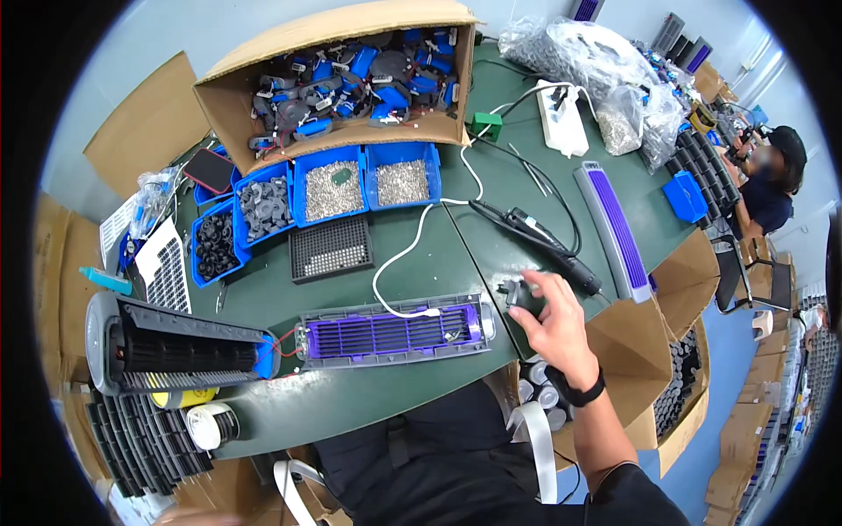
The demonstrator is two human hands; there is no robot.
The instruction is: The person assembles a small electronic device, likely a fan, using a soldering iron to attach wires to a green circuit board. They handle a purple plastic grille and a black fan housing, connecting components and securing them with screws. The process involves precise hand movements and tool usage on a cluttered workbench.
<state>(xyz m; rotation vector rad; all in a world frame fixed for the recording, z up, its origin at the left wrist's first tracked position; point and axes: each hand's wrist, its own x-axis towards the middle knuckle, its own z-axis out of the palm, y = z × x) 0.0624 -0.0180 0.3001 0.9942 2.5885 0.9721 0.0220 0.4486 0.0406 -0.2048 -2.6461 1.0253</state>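
Observation:
My right hand is over the right part of the table, thumb and fingers spread apart. Just off its fingertips is a small dark grey plastic part; whether they touch it is hard to make out. To its left lies a long grey housing half with a purple slatted grille, a white cable end resting on it. Thin red wires join it to an open dark grey housing with a blue piece at its end. Only a blurred sliver of my left hand shows at the lower edge, its fingers hidden.
Blue bins of small metal and dark parts stand at the back, before a cardboard box of blue-and-grey parts. A black corded hand tool and a purple-grilled unit lie right. A person sits far right.

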